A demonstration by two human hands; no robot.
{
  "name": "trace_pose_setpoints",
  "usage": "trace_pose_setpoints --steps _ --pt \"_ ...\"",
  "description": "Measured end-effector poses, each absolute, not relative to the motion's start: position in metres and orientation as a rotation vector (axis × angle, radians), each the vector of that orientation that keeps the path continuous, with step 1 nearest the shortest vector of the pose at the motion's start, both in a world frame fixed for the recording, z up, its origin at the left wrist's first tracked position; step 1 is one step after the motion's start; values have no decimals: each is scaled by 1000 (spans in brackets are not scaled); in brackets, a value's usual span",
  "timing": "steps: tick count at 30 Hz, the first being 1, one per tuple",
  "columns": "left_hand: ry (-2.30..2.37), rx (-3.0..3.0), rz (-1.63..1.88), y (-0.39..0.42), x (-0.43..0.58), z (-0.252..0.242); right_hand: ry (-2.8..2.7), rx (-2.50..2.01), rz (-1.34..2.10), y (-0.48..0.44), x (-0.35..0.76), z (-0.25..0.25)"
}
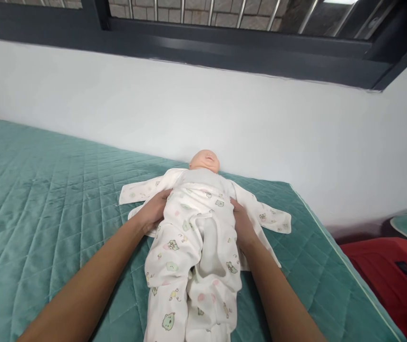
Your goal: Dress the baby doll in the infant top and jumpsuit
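- Head view: doll (204, 161) lies on its back on the green quilted bed cover (64, 209), its head at the far edge, close to the wall (278, 118), its legs toward the near edge.
- Patterned trousers (173, 244) cover its legs and reach high up the front; a matching jacket (273, 218) lies open under it, sleeves spread toward the left and right edges.
- Left hand (154, 211) is at one side of the trousers near the top, right hand (243, 225) at the other. Both sets of fingers go partly out of sight at the cloth, so I cannot tell whether they are clamped on it or merely resting against it.
- As I judge it, settling the trousers goes best with both sides drawn equally, so the waist sits level and the plain pale panel (213, 247) between the legs lies central.
- Loose folds over the thighs call for gentle smoothing; too hard a tug could slide the doll or bunch the jacket beneath its back.
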State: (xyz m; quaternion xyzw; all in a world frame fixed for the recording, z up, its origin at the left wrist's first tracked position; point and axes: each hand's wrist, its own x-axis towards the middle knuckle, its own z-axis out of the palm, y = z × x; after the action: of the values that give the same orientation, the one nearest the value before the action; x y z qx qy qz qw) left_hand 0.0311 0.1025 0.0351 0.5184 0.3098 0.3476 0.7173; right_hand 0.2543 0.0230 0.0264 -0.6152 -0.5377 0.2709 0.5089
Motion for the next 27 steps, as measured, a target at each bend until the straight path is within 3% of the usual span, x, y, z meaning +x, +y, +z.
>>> trace_pose_setpoints --steps 15,27 --pt "760 1883 913 110 27 31 -1308 -1553 400 20 250 25" --pt "1138 1745 1012 120 27 17 -1140 -1641 317 25 264 19"
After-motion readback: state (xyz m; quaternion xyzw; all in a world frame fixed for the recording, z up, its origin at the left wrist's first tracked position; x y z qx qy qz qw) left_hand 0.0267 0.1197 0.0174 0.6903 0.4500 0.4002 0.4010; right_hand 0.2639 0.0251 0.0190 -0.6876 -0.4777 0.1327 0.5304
